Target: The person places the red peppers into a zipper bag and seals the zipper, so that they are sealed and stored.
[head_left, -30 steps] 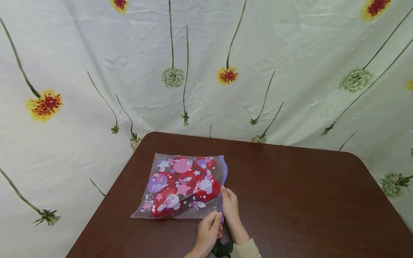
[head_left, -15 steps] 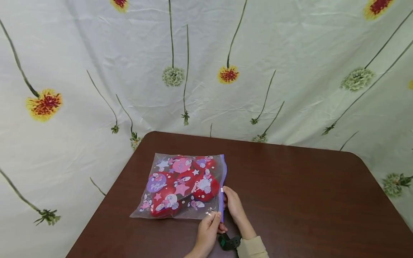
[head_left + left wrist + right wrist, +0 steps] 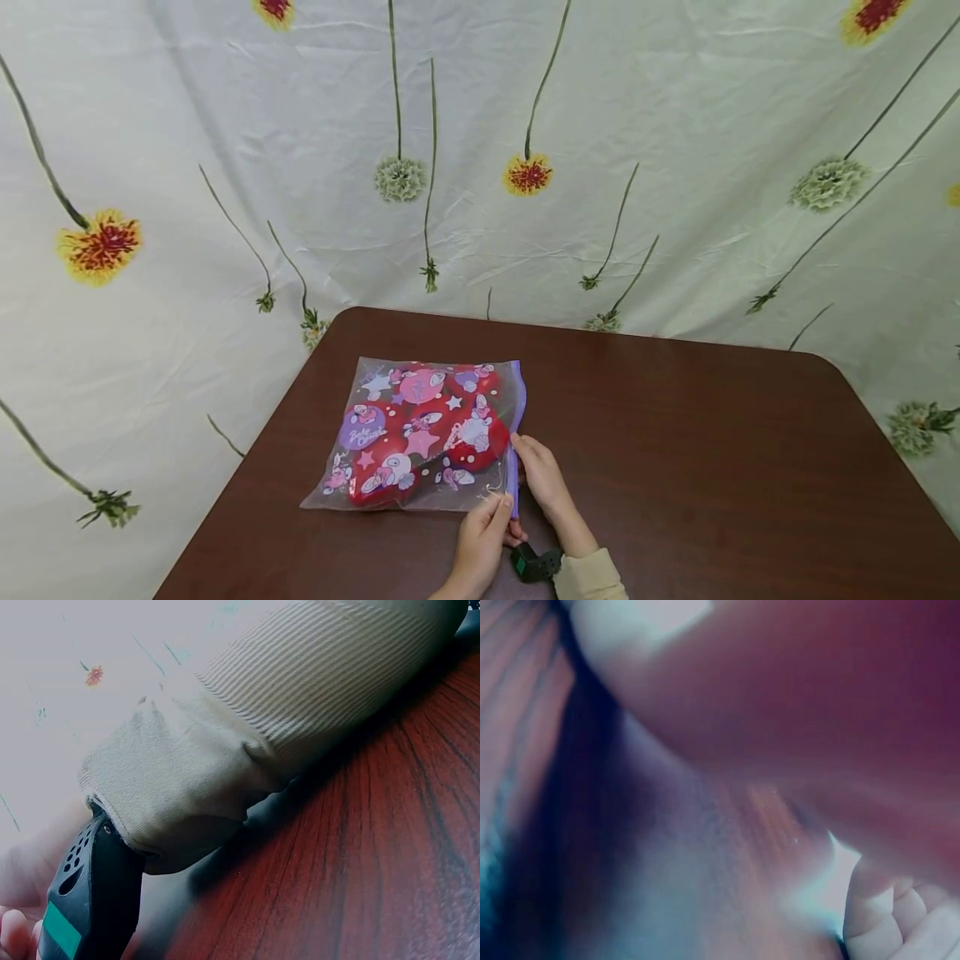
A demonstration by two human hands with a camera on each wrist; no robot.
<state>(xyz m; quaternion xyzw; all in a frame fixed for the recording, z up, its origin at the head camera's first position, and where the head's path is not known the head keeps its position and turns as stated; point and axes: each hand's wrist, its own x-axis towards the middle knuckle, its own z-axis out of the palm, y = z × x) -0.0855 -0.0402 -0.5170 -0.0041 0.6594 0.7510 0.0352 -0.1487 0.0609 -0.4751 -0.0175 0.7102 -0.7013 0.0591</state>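
A clear zip bag (image 3: 420, 437) printed with pink and purple cartoon figures and stars lies flat on the brown table, with red items inside whose kind I cannot make out. Its purple zip strip (image 3: 520, 392) runs down the right side. My left hand (image 3: 480, 533) pinches the near end of that strip, thumb on top. Farther up the strip, my right hand (image 3: 542, 475) pinches its edge. The beige right sleeve (image 3: 180, 772) fills much of the left wrist view. In the right wrist view, curled fingers (image 3: 900, 915) show at the lower right, and the rest is blurred.
The brown table (image 3: 712, 458) extends to the right of the bag. A white cloth with flower print (image 3: 465, 125) hangs behind it. A black wrist device with a green patch (image 3: 534, 563) sits below my right hand.
My right hand drew slightly right, uncovering a small white slider on the strip, then came back over it. My left hand and the bag have hardly moved.
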